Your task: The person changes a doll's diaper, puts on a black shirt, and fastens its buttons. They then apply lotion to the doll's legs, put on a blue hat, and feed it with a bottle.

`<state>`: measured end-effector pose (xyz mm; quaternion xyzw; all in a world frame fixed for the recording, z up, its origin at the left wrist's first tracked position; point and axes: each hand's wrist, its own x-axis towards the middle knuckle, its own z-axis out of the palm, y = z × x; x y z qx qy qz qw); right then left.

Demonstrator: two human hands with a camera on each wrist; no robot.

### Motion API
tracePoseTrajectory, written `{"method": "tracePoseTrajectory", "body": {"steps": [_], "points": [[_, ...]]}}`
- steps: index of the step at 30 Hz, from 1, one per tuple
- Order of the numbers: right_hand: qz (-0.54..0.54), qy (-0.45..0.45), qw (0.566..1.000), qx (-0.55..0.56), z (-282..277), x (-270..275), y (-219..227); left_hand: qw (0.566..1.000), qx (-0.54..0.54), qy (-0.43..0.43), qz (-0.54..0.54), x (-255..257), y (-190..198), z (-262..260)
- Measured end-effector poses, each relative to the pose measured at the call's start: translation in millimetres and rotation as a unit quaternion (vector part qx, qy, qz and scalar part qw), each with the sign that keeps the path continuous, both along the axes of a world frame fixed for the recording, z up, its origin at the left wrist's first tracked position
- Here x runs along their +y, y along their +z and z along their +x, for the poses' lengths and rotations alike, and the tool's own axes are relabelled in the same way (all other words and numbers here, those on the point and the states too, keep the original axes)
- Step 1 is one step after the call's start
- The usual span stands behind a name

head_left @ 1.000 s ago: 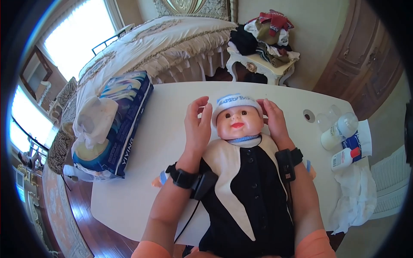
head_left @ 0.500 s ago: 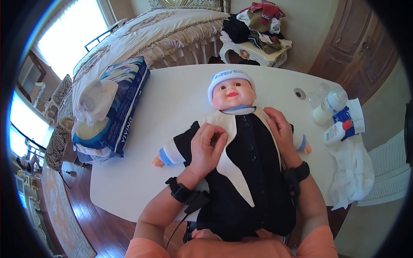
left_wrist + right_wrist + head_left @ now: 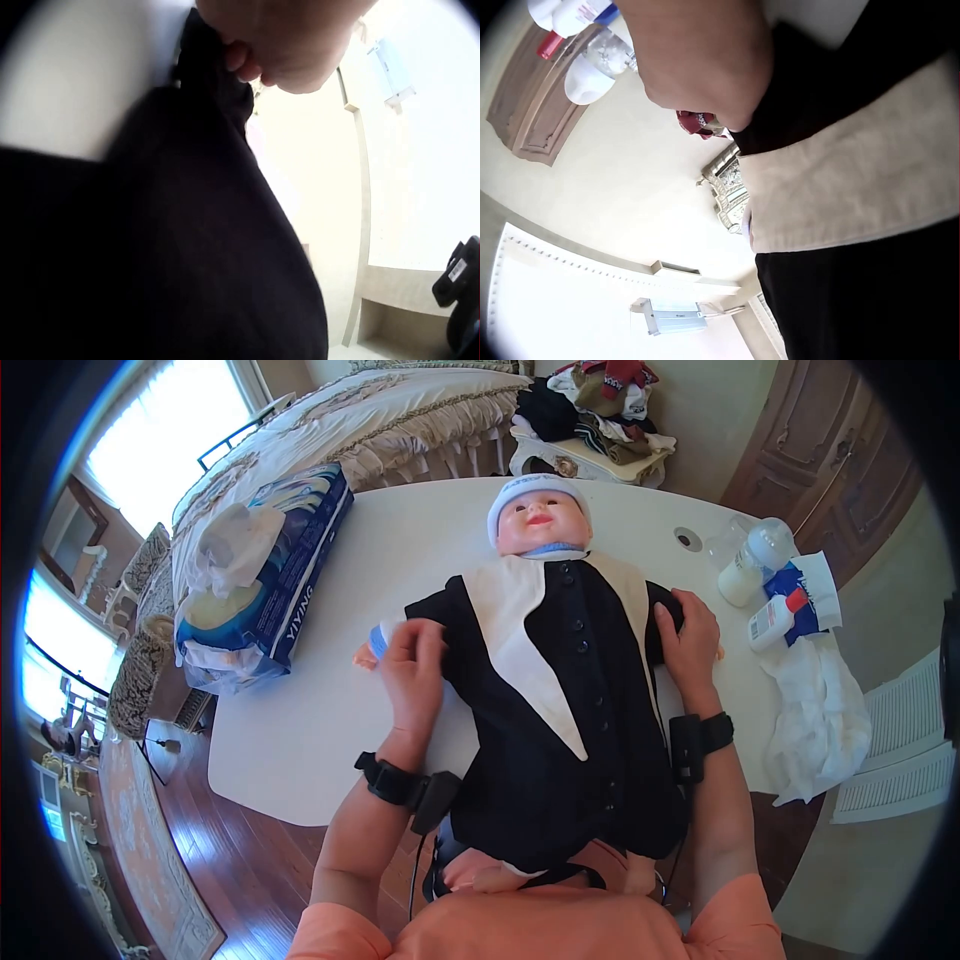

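A baby doll in a white knit cap lies face up on the white table. It wears a short-sleeved black garment with cream panels and a row of dark buttons. My left hand, fingers bent, pinches the sleeve on the image's left, by the doll's white and blue cuff. In the left wrist view its fingertips press against black cloth. The opposite sleeve is held by my right hand, thumb toward the chest and fingers over the outside. The doll's bare feet hang near my lap.
On the left stands an opened blue diaper pack with a crumpled white item on top. Along the right edge are a milk bottle, a red-capped bottle, a blue packet and white cloth. A bed stands behind.
Both hands came down from beside the doll's head to the chest, then moved outward to the two sleeves. The doll's head now shows higher in the head view.
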<state>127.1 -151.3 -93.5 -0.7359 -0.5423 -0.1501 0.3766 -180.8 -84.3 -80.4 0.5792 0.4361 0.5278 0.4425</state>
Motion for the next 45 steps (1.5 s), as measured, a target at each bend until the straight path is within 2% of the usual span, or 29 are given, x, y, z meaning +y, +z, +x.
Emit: {"method": "tracePoseTrajectory", "body": {"steps": [2,3,5,6,8,10,12,14,15,17,18,20,21,22,23,24,26,29,30,31,35,37,39,41,43,44,45], "points": [[-0.006,-0.018,1.0,0.014,1.4,-3.5,4.2,0.978,0.027,0.152,0.142,13.3,0.4,-10.6],[-0.013,-0.033,0.999,0.029,1.5,-4.2,5.6,0.977,0.027,0.152,0.144,22.8,-3.7,-19.4],[-0.011,-0.026,0.998,0.054,6.1,-6.6,5.0,0.933,0.183,0.212,0.228,44.1,-20.4,-38.7],[-0.01,-0.02,0.997,0.079,10.9,-8.3,4.7,0.931,0.183,0.215,0.229,51.4,-28.5,-44.6],[-0.045,-0.006,0.994,0.097,30.1,-15.1,3.8,0.963,0.183,0.169,0.101,59.8,-40.2,-52.7],[-0.082,0.008,0.99,0.114,41.5,-23.1,6.6,0.967,0.18,0.154,0.095,55.9,-32.7,-53.9],[-0.17,0.023,0.975,0.141,48.3,-36.3,13.6,0.971,0.178,0.131,0.089,55.7,-30.9,-54.0],[-0.193,0.025,0.97,0.149,51.8,-38.6,12.6,0.945,0.288,0.132,0.083,58.6,-34.9,-59.3],[-0.204,0.017,0.972,0.112,46.7,-38.7,17.0,0.945,0.289,0.127,0.083,62.0,-38.7,-63.8],[-0.215,0.006,0.973,0.079,43.6,-38.9,18.0,0.953,0.263,0.127,0.081,68.4,-46.2,-71.4],[-0.197,0.004,0.976,0.095,43.7,-37.9,16.4,0.953,0.264,0.124,0.083,66.5,-41.3,-69.7],[-0.178,0.001,0.978,0.113,44.4,-35.5,15.1,0.982,0.157,0.105,0.0,58.5,-22.1,-68.7],[-0.142,0.002,0.977,0.16,45.1,-34.4,15.7,0.982,0.158,0.104,0.001,56.5,-17.6,-69.9],[-0.106,0.002,0.973,0.207,45.0,-33.2,17.2,0.997,0.021,0.064,-0.047,55.5,-14.4,-71.9],[-0.106,0.0,0.972,0.208,43.5,-31.8,18.5,0.988,-0.117,0.023,-0.096,54.4,-11.5,-72.7],[-0.096,-0.005,0.969,0.227,38.0,-29.8,21.9,0.988,-0.116,0.022,-0.098,52.1,-8.1,-70.3],[-0.09,-0.009,0.965,0.245,34.3,-26.0,19.7,0.978,-0.207,-0.006,-0.033,46.6,-1.8,-62.3],[-0.039,0.026,0.964,0.262,34.4,-20.4,8.9,0.976,-0.216,-0.006,-0.006,41.8,5.3,-51.0],[-0.023,0.069,0.97,0.234,34.2,-20.9,7.0,0.976,-0.217,-0.005,-0.008,42.3,2.8,-51.0],[-0.005,0.112,0.972,0.205,33.9,-21.0,6.6,0.982,-0.19,0.005,0.01,43.3,-0.5,-51.2],[-0.004,0.157,0.976,0.151,21.0,-23.3,17.9,0.991,-0.107,0.059,0.054,43.4,-2.9,-51.0],[-0.012,0.145,0.939,0.311,3.7,-25.1,34.2,0.989,-0.121,0.069,0.044,41.4,-3.6,-50.6],[0.01,0.162,0.934,0.318,-1.7,-24.3,35.5,0.987,-0.137,0.078,0.037,41.1,-2.7,-50.4],[0.034,0.174,0.928,0.326,-5.1,-23.3,35.8,0.977,-0.207,0.05,0.003,41.9,-3.0,-50.2],[0.114,0.209,0.89,0.389,-6.9,-23.1,36.2,0.973,-0.23,0.032,-0.001,42.8,-0.2,-47.6],[0.114,0.207,0.89,0.39,-10.0,-23.2,38.6,0.967,-0.252,0.017,-0.007,42.5,1.1,-46.8],[0.155,0.219,0.871,0.412,-15.0,-23.2,43.6,0.968,-0.251,0.017,-0.008,41.1,2.3,-45.0]]}}
